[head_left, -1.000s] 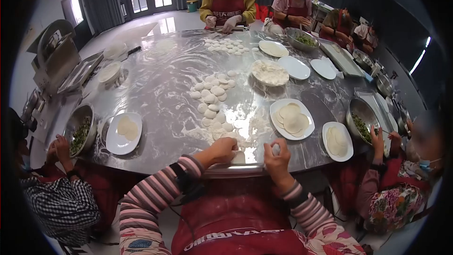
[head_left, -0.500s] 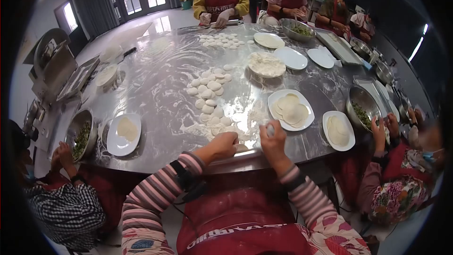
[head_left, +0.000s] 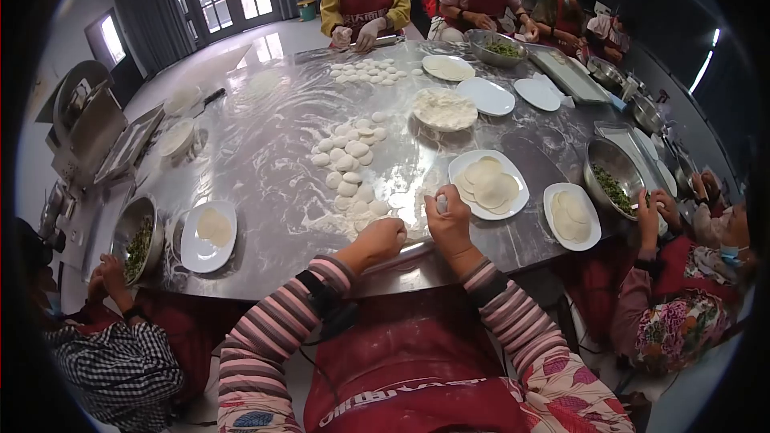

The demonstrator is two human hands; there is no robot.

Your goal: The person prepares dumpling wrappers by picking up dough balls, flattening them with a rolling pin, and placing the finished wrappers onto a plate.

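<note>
My right hand point(head_left: 451, 223) is closed around a rolling pin, whose rounded grey end point(head_left: 441, 204) sticks up past the fingers. Close by on the left, my left hand point(head_left: 378, 242) is closed low over the table's near edge; its fingertips are hidden, so what they pinch does not show. Small flattened dough pieces point(head_left: 348, 167) lie in a floury cluster just beyond my left hand. To the right of my right hand stands a white plate point(head_left: 520, 203) with several thin round wrappers point(head_left: 491, 185) overlapping on it.
A bowl of flour point(head_left: 443, 109) stands farther back. Plates of wrappers point(head_left: 572, 216) point(head_left: 214, 228) sit at both sides. Metal bowls of green filling point(head_left: 613, 190) point(head_left: 138, 250) are beside co-workers' hands. Across the floury metal table point(head_left: 265, 184), a person in yellow sleeves point(head_left: 365, 0) works near more dough pieces.
The view has shifted slightly. My right hand has moved a little left and away from me with the rolling pin, nearer my left hand, which stays almost in place.
</note>
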